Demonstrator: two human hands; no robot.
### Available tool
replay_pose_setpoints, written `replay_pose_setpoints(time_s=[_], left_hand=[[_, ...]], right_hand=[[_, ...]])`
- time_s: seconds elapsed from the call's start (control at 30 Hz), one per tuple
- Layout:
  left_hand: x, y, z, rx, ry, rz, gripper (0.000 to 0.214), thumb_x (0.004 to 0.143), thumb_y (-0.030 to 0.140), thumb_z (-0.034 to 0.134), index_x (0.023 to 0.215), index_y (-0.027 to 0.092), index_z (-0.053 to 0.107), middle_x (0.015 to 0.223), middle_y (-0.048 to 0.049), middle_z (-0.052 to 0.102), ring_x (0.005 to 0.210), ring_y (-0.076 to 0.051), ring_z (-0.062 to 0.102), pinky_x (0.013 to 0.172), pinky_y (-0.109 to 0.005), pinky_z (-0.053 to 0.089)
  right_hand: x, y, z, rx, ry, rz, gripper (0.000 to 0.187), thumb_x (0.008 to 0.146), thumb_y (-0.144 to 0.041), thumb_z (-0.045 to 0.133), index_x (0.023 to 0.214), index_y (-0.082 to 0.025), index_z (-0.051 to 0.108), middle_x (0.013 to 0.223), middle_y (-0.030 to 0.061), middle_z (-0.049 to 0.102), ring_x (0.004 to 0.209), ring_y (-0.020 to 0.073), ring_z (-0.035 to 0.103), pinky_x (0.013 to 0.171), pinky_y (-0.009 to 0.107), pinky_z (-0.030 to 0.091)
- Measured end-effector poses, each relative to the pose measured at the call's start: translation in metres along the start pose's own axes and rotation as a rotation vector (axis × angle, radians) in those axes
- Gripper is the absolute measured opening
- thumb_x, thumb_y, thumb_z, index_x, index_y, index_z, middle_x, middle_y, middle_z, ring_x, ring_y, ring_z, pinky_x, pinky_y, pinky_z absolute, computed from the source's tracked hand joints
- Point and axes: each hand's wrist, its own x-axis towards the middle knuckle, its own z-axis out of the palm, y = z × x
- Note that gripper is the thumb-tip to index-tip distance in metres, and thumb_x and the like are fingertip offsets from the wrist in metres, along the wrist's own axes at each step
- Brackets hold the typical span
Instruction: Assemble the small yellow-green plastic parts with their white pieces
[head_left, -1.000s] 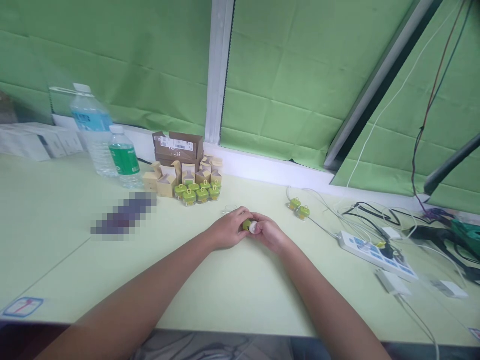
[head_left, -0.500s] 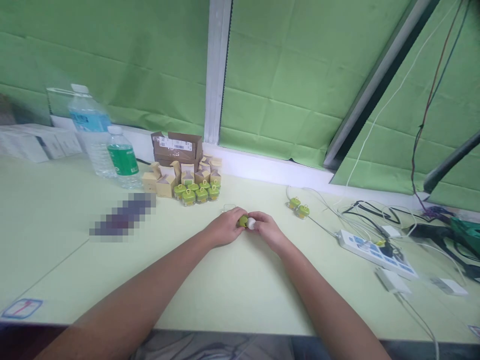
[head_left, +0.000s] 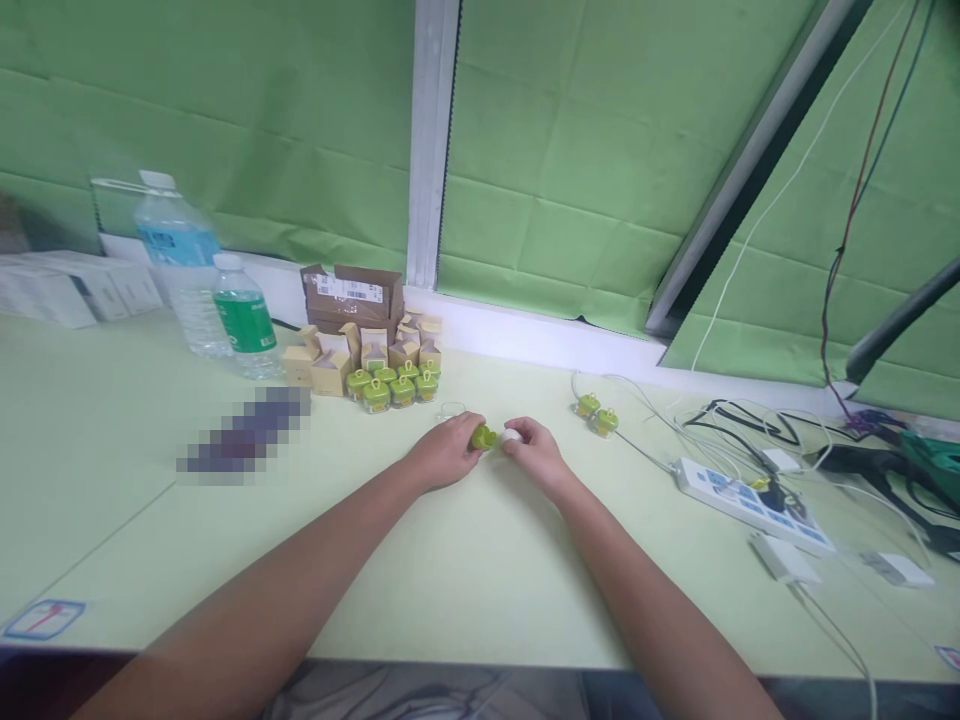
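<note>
My left hand [head_left: 448, 450] is closed around a small green lid [head_left: 483, 437], its hollow side turned toward the right. Between the fingertips of my right hand [head_left: 536, 455] sits a small white rounded piece [head_left: 512, 436]; its exact kind is hard to make out. A narrow gap separates the lid from the white piece. Just behind my left hand, a clear plastic cup [head_left: 451, 410] stands on the table, partly covered by the fingers.
Several small green-lidded containers [head_left: 377, 395] stand before open yellow cartons [head_left: 332, 372] and a brown cardboard box [head_left: 352, 298]. Two water bottles [head_left: 246, 325] are at left. Two more green-lidded containers [head_left: 604, 421] lie right, near a power strip [head_left: 750, 508] and tangled cables.
The white piece has come away from the green lid. My right hand has shifted slightly right with it, while my left hand stays nearly in place holding the lid.
</note>
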Motion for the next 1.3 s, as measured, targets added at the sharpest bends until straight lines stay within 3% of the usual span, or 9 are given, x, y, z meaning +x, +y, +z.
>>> replay_pose_setpoints(time_s=[0.23, 0.5, 0.77, 1.0, 1.1, 1.2, 1.3], left_hand=[[-0.001, 0.001, 0.000, -0.049, 0.016, 0.018, 0.040, 0.083, 0.018, 0.055, 0.123, 0.024, 0.053, 0.121, -0.0083, 0.061, 0.104, -0.026, 0.061, 0.085, -0.038, 0.049], [0.000, 0.009, -0.006, -0.135, 0.011, 0.078, 0.040, 0.077, 0.008, 0.050, 0.112, 0.025, 0.056, 0.116, -0.0046, 0.061, 0.101, -0.022, 0.061, 0.087, -0.035, 0.049], [0.002, 0.011, -0.001, -0.269, 0.097, 0.041, 0.042, 0.074, 0.006, 0.051, 0.112, 0.023, 0.055, 0.114, -0.0053, 0.059, 0.100, -0.020, 0.060, 0.083, -0.032, 0.052], [0.003, 0.011, 0.002, -0.317, 0.112, 0.032, 0.041, 0.073, 0.007, 0.053, 0.111, 0.022, 0.055, 0.109, -0.0047, 0.059, 0.095, -0.019, 0.060, 0.081, -0.032, 0.052], [0.002, 0.015, 0.001, -0.330, 0.113, 0.028, 0.041, 0.074, 0.008, 0.053, 0.113, 0.022, 0.055, 0.110, -0.0055, 0.059, 0.096, -0.020, 0.060, 0.082, -0.033, 0.052], [0.001, 0.022, 0.001, -0.336, 0.078, 0.054, 0.039, 0.076, 0.010, 0.052, 0.113, 0.022, 0.055, 0.110, -0.0062, 0.060, 0.097, -0.021, 0.059, 0.082, -0.034, 0.051], [-0.001, 0.028, -0.001, -0.330, 0.061, 0.096, 0.040, 0.077, 0.010, 0.052, 0.115, 0.022, 0.055, 0.112, -0.0067, 0.060, 0.099, -0.021, 0.059, 0.085, -0.034, 0.050]], right_hand=[[-0.002, 0.003, 0.004, -0.109, 0.025, -0.057, 0.035, 0.065, -0.027, 0.060, 0.099, -0.021, 0.065, 0.093, 0.0017, 0.067, 0.082, 0.0184, 0.060, 0.079, 0.032, 0.047], [-0.003, 0.004, 0.003, -0.212, -0.002, -0.118, 0.032, 0.071, -0.020, 0.050, 0.100, -0.022, 0.065, 0.094, 0.0018, 0.067, 0.085, 0.0192, 0.060, 0.080, 0.033, 0.048], [0.000, 0.014, -0.002, -0.459, 0.011, -0.317, 0.050, 0.067, -0.004, 0.052, 0.112, -0.019, 0.064, 0.113, 0.0102, 0.062, 0.107, 0.0232, 0.057, 0.097, 0.036, 0.043], [-0.011, -0.008, -0.003, -0.358, 0.040, -0.527, 0.025, 0.083, -0.018, 0.056, 0.104, -0.023, 0.069, 0.121, 0.0095, 0.062, 0.116, 0.0237, 0.056, 0.104, 0.040, 0.039], [-0.014, -0.014, -0.001, -0.347, -0.027, -0.519, 0.021, 0.084, -0.018, 0.058, 0.098, -0.025, 0.072, 0.118, 0.0087, 0.065, 0.121, 0.0247, 0.053, 0.105, 0.041, 0.038], [-0.015, -0.015, 0.001, -0.335, -0.072, -0.504, 0.022, 0.083, -0.016, 0.057, 0.092, -0.026, 0.074, 0.110, 0.0067, 0.069, 0.115, 0.0241, 0.056, 0.103, 0.039, 0.040], [-0.016, -0.018, 0.002, -0.354, -0.084, -0.504, 0.021, 0.082, -0.014, 0.055, 0.085, -0.025, 0.073, 0.095, 0.0044, 0.071, 0.096, 0.0221, 0.061, 0.092, 0.036, 0.044]])
